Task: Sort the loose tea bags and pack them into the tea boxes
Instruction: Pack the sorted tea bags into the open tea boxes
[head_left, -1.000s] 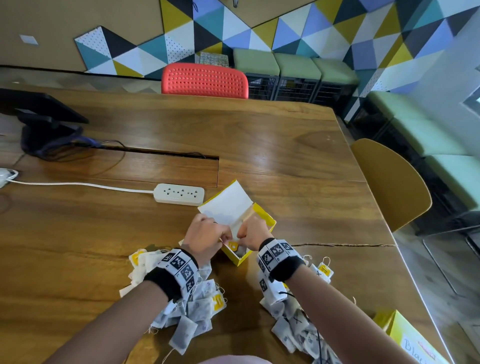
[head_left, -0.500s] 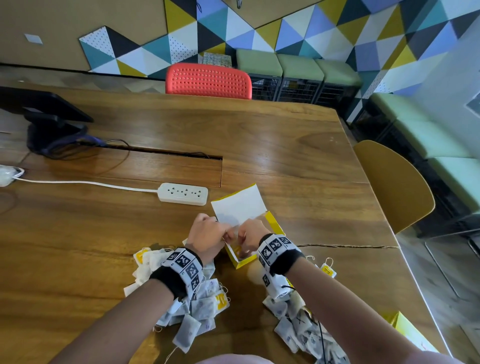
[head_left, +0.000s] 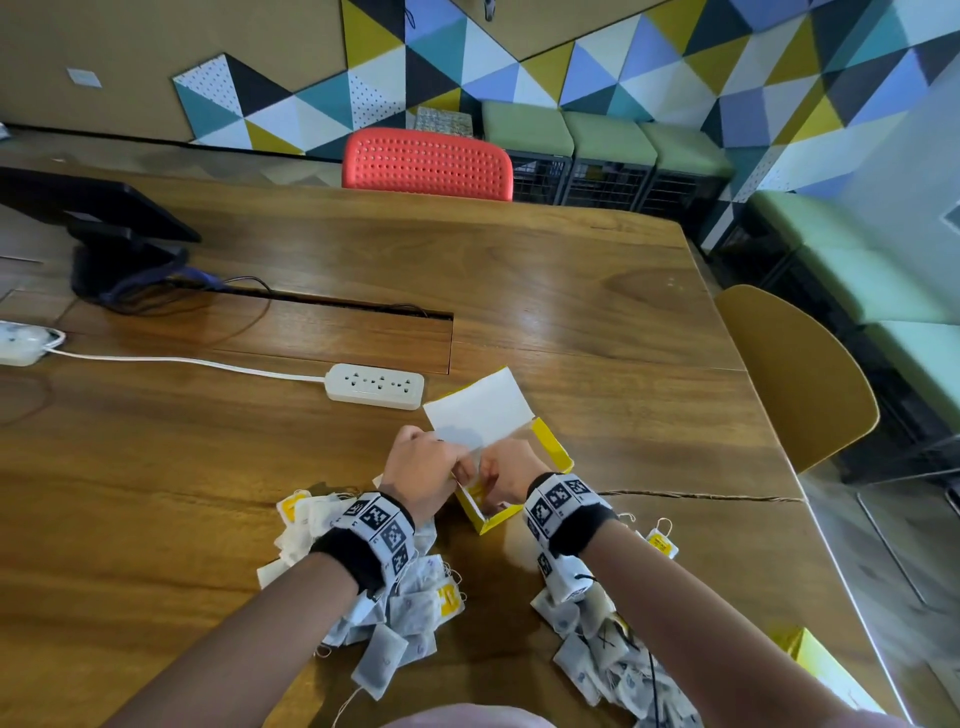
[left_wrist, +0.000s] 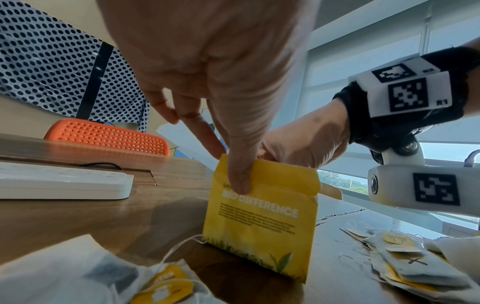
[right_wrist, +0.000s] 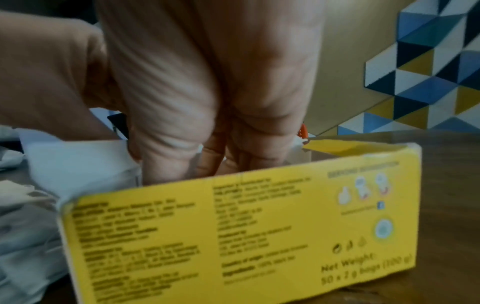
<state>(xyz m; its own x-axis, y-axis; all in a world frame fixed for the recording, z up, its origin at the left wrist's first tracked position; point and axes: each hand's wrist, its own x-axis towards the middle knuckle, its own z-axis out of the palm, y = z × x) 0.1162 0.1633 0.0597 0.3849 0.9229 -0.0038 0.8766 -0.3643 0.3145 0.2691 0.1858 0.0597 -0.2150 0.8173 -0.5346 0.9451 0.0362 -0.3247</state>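
An open yellow tea box (head_left: 550, 449) stands on the wooden table (head_left: 597, 312) with its white lid flap (head_left: 478, 410) raised. My left hand (head_left: 423, 465) pinches the box's near end wall (left_wrist: 262, 216), thumb (left_wrist: 240, 183) outside and fingers behind it. My right hand (head_left: 506, 475) reaches down into the box (right_wrist: 233, 236). Its fingertips are hidden behind the wall, so whether they hold anything is unclear. Loose tea bags lie in a left pile (head_left: 384, 613) and a right pile (head_left: 597, 649) under my forearms.
A second yellow box (head_left: 821, 670) sits at the table's near right edge. A white power strip (head_left: 374, 385) lies just beyond the hands, its cord running left. A black monitor stand (head_left: 119, 260) stands far left. A red chair (head_left: 426, 163) and a yellow chair (head_left: 795, 374) border the table.
Over the last second the box has turned slightly and its lid flap has swung more upright. Both hands have stayed at its near end.
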